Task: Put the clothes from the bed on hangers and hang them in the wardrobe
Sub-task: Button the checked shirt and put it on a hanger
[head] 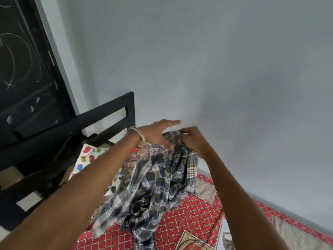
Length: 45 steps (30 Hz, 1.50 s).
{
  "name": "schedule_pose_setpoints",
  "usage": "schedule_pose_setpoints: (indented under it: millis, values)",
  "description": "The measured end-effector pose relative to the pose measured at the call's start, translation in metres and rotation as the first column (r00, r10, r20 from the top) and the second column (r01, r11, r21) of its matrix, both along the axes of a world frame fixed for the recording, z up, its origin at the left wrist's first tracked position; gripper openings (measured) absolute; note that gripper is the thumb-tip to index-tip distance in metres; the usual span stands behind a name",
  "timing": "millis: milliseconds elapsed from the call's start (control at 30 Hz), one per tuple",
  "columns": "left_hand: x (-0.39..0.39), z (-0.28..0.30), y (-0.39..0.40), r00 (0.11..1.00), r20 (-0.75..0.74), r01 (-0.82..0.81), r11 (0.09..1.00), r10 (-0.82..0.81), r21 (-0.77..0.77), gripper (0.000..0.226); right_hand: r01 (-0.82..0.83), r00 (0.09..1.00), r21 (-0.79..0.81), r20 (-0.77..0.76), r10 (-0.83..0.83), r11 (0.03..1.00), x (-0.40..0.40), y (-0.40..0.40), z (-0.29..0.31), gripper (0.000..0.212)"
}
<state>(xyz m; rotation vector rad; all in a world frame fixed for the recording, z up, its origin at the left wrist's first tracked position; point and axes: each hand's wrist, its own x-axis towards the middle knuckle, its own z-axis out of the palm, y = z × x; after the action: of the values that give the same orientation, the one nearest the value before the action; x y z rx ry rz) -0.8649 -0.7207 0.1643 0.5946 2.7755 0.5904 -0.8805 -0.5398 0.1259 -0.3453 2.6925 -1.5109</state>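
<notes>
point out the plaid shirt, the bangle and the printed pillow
plaid shirt (pixel 162 179): head view, on the bunched cloth hanging below the hands
bangle (pixel 137 132): head view, on the band at the left wrist
printed pillow (pixel 86 157): head view, on its white printed cover

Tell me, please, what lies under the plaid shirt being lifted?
Under the plaid shirt, gripped by the right hand, lies the red patterned bedspread and a printed pillow. Anything directly beneath is covered.

A shirt (pixel 162 181) hangs over the bed (pixel 194 213) from both hands, the left hand (pixel 156 134) left of the right hand (pixel 191 139). A pillow (pixel 86 159) lies left of it. The headboard (pixel 100 116) stands behind, against the wall (pixel 216 69).
</notes>
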Motion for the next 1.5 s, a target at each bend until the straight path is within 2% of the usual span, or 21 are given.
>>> schedule_pose_setpoints:
  millis: [33,67,133,233,333,433,500,567,633,733,800,867,933,1000,1100,1167,1233,1300,1367,1433,1500]
  values:
    - [-0.003,-0.002,0.014,0.996,-0.07,0.061,0.998,-0.06,0.004,0.101,-0.055,0.998,-0.042,-0.037,0.054,0.998,0.007,-0.001,0.013,0.003]
    - [-0.004,-0.002,0.024,0.988,-0.137,0.072,0.997,-0.068,0.023,0.102,-0.097,0.994,-0.082,-0.053,0.092,0.992,0.013,0.001,0.025,0.011]
    - [-0.006,0.002,0.034,0.98,-0.2,0.018,0.988,0.013,0.154,0.094,-0.146,0.989,-0.122,-0.045,0.142,0.982,0.021,0.015,0.045,0.027]
    - [-0.004,0.014,0.052,0.966,-0.251,0.013,0.961,0.059,0.277,0.068,-0.146,0.988,-0.021,-0.056,0.145,0.989,0.028,0.054,0.069,0.051]
    - [0.003,0.029,0.084,0.948,-0.317,0.139,0.932,-0.028,0.335,0.056,-0.098,0.987,0.045,-0.121,0.103,0.994,0.037,0.097,0.076,0.069]
    - [0.012,0.053,0.115,0.903,-0.401,0.267,0.933,-0.155,0.24,0.057,-0.04,0.982,0.136,-0.175,0.064,0.99,0.054,0.137,0.072,0.075]
    - [0.024,0.072,0.142,0.86,-0.45,0.327,0.937,-0.242,0.12,0.054,0.045,0.989,0.198,-0.147,-0.016,0.979,0.067,0.163,0.058,0.065]
    - [0.037,0.087,0.17,0.802,-0.495,0.4,0.916,-0.336,0.026,0.048,0.161,0.981,0.202,-0.141,-0.134,0.966,0.082,0.181,0.041,0.043]
    - [0.049,0.099,0.195,0.757,-0.504,0.478,0.878,-0.415,-0.005,0.045,0.227,0.967,0.064,-0.131,-0.217,0.972,0.104,0.202,0.025,0.025]
    - [0.062,0.117,0.215,0.743,-0.515,0.502,0.865,-0.427,0.007,0.046,0.238,0.963,-0.262,-0.064,-0.263,0.935,0.148,0.237,0.017,0.009]
    - [0.07,0.124,0.222,0.764,-0.508,0.484,0.874,-0.398,0.042,0.042,0.259,0.954,-0.413,-0.03,-0.298,0.873,0.178,0.262,0.025,0.005]
    - [0.08,0.127,0.234,0.776,-0.491,0.465,0.885,-0.396,0.021,0.03,0.305,0.918,-0.463,-0.091,-0.386,0.832,0.196,0.284,0.042,0.013]
    - [0.086,0.128,0.249,0.789,-0.473,0.42,0.906,-0.393,-0.052,0.027,0.376,0.858,-0.436,-0.17,-0.485,0.818,0.204,0.297,0.064,0.021]
    - [0.1,0.13,0.264,0.81,-0.45,0.366,0.924,-0.376,-0.112,0.037,0.419,0.809,-0.391,-0.248,-0.533,0.819,0.216,0.308,0.088,0.022]
    - [0.118,0.132,0.275,0.836,-0.422,0.393,0.919,-0.351,0.014,0.036,0.495,0.755,-0.212,-0.376,-0.538,0.843,0.226,0.331,0.112,0.017]
    - [0.133,0.13,0.28,0.882,-0.338,0.409,0.891,-0.329,0.199,0.035,0.51,0.773,-0.082,-0.391,-0.499,0.856,0.236,0.344,0.126,0.013]
    - [0.147,0.127,0.281,0.916,-0.229,0.394,0.84,-0.328,0.372,0.036,0.475,0.815,-0.022,-0.367,-0.449,0.88,0.248,0.351,0.135,0.013]
    - [0.155,0.122,0.278,0.928,-0.132,0.368,0.798,-0.349,0.477,0.041,0.41,0.857,-0.01,-0.338,-0.389,0.912,0.263,0.356,0.144,0.013]
    - [0.161,0.117,0.278,0.938,-0.017,0.296,0.776,-0.345,0.557,0.051,0.276,0.919,-0.053,-0.279,-0.279,0.96,0.278,0.363,0.151,0.003]
    - [0.165,0.113,0.283,0.968,0.011,0.207,0.82,-0.252,0.534,0.072,0.135,0.964,-0.084,-0.217,-0.151,0.987,0.292,0.372,0.154,0.016]
    - [0.165,0.107,0.287,0.964,-0.096,0.265,0.868,-0.248,0.42,0.087,0.11,0.975,-0.081,-0.183,-0.123,0.991,0.296,0.379,0.152,0.019]
